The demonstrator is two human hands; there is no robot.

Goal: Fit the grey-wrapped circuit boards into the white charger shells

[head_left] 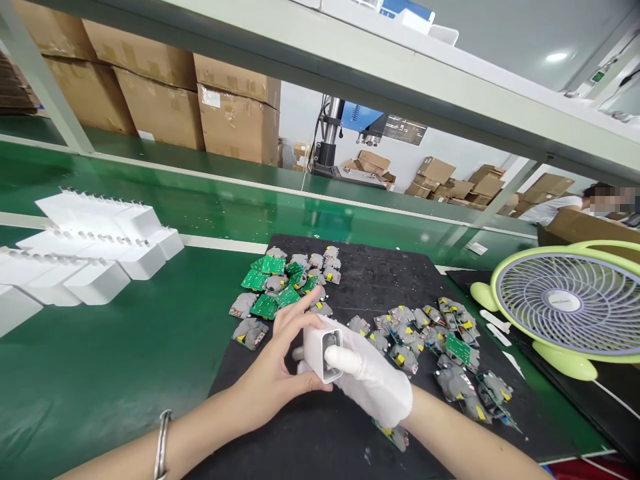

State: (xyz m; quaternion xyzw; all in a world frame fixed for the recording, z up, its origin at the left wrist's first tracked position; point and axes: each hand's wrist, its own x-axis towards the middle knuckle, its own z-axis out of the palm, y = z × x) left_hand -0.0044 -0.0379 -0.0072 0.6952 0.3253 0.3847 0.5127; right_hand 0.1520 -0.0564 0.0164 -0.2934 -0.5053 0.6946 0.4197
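Note:
My bare left hand [280,360] wraps its fingers and thumb round a white rectangular plastic housing [313,353], its open end turned toward me. Across from it, my right hand [375,380] wears a white glove. The gloved thumb reaches into the housing's opening, while the other fingers lie behind it, mostly hidden. Something grey shows faintly inside the housing. Beyond my left hand lies a cluster of green circuit boards [265,305] with grey potting lumps. Right of my gloved hand spreads another group of potted circuit boards [405,327].
A black mat [375,273] covers part of the green bench [165,333]. White housings [100,273] stand in rows at left. A green fan [565,300] is at right. Cardboard boxes [235,120], a drill press [330,133] and a person [555,207] are beyond. A shelf beam [400,67] crosses overhead.

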